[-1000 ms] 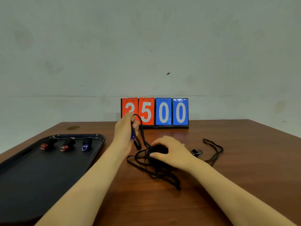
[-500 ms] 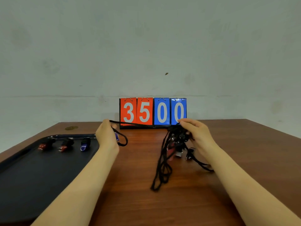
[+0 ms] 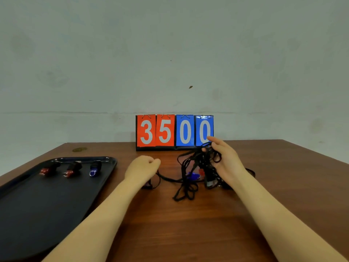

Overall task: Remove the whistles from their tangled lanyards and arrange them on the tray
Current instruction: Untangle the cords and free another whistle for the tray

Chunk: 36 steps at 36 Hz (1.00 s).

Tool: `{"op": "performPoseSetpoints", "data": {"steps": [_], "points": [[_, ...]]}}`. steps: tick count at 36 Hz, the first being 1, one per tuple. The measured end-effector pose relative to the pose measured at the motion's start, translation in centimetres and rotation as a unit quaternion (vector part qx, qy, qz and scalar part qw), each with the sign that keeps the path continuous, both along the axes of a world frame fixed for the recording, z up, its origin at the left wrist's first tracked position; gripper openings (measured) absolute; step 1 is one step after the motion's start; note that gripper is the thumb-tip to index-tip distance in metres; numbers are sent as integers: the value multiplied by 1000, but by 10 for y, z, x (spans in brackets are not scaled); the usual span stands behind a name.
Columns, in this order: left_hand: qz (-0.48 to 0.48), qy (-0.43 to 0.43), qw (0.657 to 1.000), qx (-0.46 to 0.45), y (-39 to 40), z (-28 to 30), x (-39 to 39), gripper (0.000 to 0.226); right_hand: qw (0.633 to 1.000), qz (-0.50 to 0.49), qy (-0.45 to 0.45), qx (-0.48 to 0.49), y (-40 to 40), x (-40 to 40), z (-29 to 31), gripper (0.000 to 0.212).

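Above the table, both hands, left (image 3: 142, 168) and right (image 3: 224, 159), clutching tangled lanyards (image 3: 194, 171).

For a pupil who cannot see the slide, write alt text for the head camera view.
A person's right hand lifts a tangle of black lanyards above a wooden table, while the left hand grips one strand. Three whistles lie in a row on a dark tray at left.

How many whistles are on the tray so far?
3, in a row at the tray's far end: two red whistles on the left, one blue on the right. More remain in the lanyard tangle; some may be hidden.
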<state>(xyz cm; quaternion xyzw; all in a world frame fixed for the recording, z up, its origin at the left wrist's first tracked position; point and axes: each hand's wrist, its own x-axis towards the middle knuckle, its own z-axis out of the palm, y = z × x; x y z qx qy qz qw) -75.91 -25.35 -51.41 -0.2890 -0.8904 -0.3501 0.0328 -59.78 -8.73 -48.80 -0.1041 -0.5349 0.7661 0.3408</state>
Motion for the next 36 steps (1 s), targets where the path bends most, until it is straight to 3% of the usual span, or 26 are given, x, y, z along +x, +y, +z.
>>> {"op": "performPoseSetpoints", "data": {"steps": [3, 9, 12, 17, 21, 25, 32, 36], "points": [[3, 51, 993, -110, 2, -1, 8, 19, 1000, 21, 4, -5, -3, 0, 1, 30], [-117, 131, 979, 107, 10, 9, 44, 16, 999, 35, 22, -11, -7, -4, 0, 29], [-179, 75, 971, 141, 19, 5, 66, 24, 997, 37, 56, -46, -8, -6, 1, 27], [-211, 43, 974, 69, 36, -14, 75, 31, 995, 31, 70, -59, -9, -9, 0, 24], [-220, -31, 965, 140, 32, -9, 74, 32, 999, -12, 43, -15, -10, -11, -2, 23], [-170, -14, 972, 165, 24, 2, 65, 35, 987, -145, -50, 51, 3, -12, -7, 25], [-157, -94, 927, 326, 16, 19, 62, 36, 995, -93, -26, 29, 2, -7, 0, 30], [-155, -140, 920, 331, 15, 19, 65, 34, 981, -110, -79, 140, 0, -7, 2, 26]]}}
